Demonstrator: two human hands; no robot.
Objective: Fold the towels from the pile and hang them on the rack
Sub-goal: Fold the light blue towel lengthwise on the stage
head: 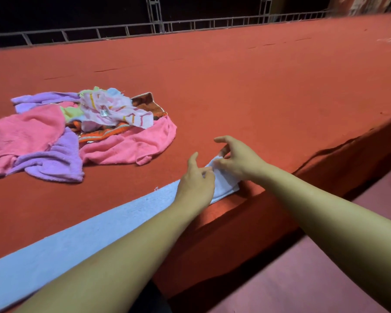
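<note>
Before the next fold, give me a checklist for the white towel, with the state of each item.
1. Left hand on the white towel: ok, it pinches the towel near its right end.
2. Right hand on the towel: ok, fingers pinch the end corner.
3. Towel lying flat: ok over the visible stretch; its left end runs out of frame, cannot tell.
4. Towel fully on the red surface: not ok, the end sits right at the front edge.
5. Space apart from the pile: ok, a bare red strip lies between.
6. Rack ready: cannot tell, only a metal railing shows behind.
</note>
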